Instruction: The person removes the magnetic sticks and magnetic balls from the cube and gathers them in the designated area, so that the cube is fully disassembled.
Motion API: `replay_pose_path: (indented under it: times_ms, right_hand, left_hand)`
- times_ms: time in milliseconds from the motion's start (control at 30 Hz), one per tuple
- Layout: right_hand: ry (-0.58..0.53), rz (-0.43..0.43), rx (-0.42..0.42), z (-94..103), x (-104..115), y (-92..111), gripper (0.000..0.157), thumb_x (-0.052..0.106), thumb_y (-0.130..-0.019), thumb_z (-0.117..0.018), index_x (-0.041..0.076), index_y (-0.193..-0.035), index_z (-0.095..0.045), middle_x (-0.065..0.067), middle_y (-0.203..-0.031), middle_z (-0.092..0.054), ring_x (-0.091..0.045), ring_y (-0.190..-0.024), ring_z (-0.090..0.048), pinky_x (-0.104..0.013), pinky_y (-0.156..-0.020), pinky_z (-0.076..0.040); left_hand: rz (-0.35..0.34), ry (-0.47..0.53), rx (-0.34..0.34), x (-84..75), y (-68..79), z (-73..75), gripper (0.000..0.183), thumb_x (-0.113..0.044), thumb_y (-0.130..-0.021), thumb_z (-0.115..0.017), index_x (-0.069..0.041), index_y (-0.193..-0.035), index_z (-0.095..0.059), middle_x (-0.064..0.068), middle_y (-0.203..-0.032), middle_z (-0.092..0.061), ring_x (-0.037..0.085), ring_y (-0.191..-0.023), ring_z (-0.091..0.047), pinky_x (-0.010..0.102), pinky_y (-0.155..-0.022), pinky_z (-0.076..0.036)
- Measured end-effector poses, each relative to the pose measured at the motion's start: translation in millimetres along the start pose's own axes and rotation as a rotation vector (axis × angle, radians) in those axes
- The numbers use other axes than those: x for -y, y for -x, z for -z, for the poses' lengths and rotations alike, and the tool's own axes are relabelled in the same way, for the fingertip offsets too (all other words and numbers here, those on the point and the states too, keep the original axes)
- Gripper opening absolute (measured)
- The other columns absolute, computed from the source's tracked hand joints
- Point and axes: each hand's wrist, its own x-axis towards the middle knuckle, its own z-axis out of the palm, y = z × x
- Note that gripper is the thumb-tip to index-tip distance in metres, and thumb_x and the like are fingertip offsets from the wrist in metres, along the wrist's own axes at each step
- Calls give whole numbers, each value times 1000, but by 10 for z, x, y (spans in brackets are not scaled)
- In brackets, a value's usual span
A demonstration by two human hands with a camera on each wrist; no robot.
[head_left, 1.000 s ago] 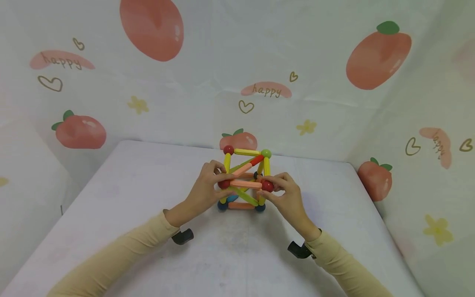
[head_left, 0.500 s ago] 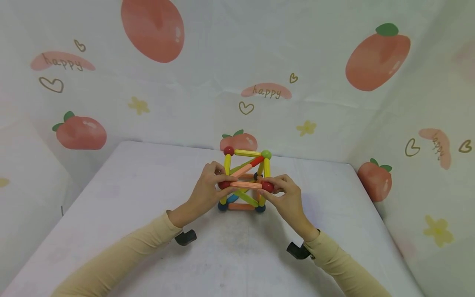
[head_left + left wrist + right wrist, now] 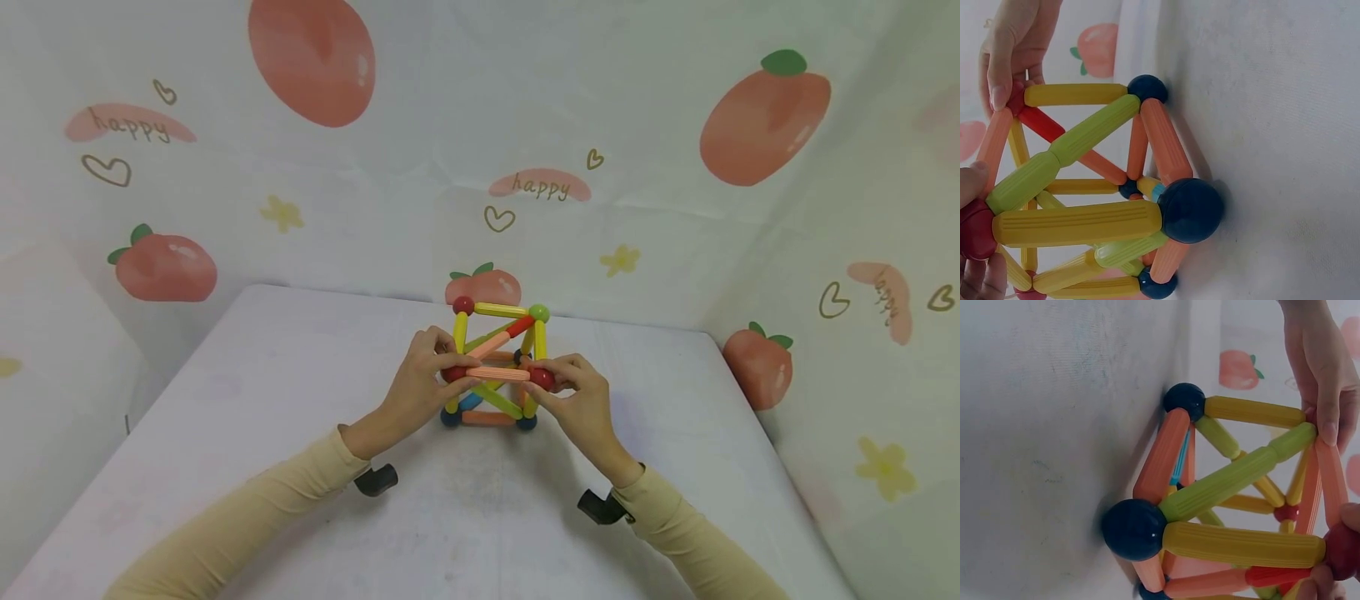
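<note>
A cube-like frame of ball-and-stick building pieces stands on the table. My left hand (image 3: 415, 379) pinches the red ball (image 3: 977, 231) at its near upper left corner, thumb below and fingers above. My right hand (image 3: 583, 396) pinches the other red ball (image 3: 1341, 550) at the near upper right corner. A salmon stick (image 3: 498, 374) spans the two balls. Yellow sticks (image 3: 1079, 224) run down to dark blue balls (image 3: 1191, 210) on the table. A green diagonal (image 3: 1222, 481), made of two pieces, crosses the near side. A red and salmon diagonal (image 3: 495, 342) crosses the top.
The table (image 3: 465, 517) has a white cover. Behind it hangs a white cloth (image 3: 420, 225) printed with fruit and hearts. A black wrist-worn piece (image 3: 377, 480) sits under the left sleeve, another black piece (image 3: 600, 506) under the right.
The left wrist has shifted very slightly to the right. Both hands keep their grip on the red balls, and the frame stays in place.
</note>
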Motion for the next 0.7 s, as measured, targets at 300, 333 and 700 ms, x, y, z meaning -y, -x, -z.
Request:
replay_pose_path:
  times_ms: [300,333,700]
  right_hand:
    - [-17,-3,47,30,-19,-27,27,14,-77,-86,11,-102,-78,-5,-91,-63,-12,-75,-58,-23,-70,-55]
    - [-21,-3,46,27,-21,-26,27,14,-77,-86,11,-102,-77,-5,-91,-63,-12,-75,-58,-24,-70,-55]
    - [-23,-15,1,-10,57,-20,26,1,-74,-84,2,-99,-76,-14,-91,-63,-28,-70,-59,-31,-64,-54]
  left_hand:
    - [-18,-8,-17,4,6,-5,20,-23,-78,-84,-16,-96,-80,2,-96,-51,18,-91,-42,24,-68,-39]
    - [-17,-8,-17,4,6,-7,19,-24,-78,-84,-16,-96,-80,2,-96,-51,17,-91,-42,24,-68,-39]
    - [-12,-19,-12,1,8,-9,20,-25,-78,-84,-17,-96,-80,2,-96,-51,18,-90,-42,26,-71,-37]
